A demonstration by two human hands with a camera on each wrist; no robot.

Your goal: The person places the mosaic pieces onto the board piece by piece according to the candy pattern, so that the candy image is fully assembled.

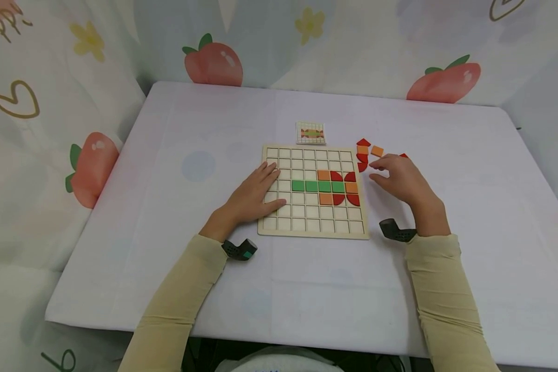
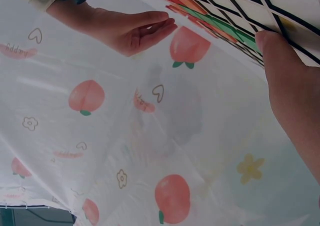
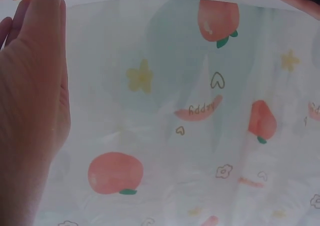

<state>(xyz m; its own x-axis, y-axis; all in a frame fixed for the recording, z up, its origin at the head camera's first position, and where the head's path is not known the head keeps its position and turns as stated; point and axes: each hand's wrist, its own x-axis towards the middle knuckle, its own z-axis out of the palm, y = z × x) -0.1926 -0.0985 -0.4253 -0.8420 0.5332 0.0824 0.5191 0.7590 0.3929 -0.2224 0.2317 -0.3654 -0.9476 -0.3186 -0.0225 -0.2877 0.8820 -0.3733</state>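
Fingers of the left hand lie flat on the grid board mid-table, while the right hand, loosely curled, seemingly holding nothing, hovers beside loose red and orange pieces.

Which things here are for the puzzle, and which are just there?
For the puzzle: wooden grid board, green, orange and red pieces in it, loose pieces, pattern card, both hands.
Just there: white tablecloth, peach curtain.

Loose red, orange pieces (beside gridded board)
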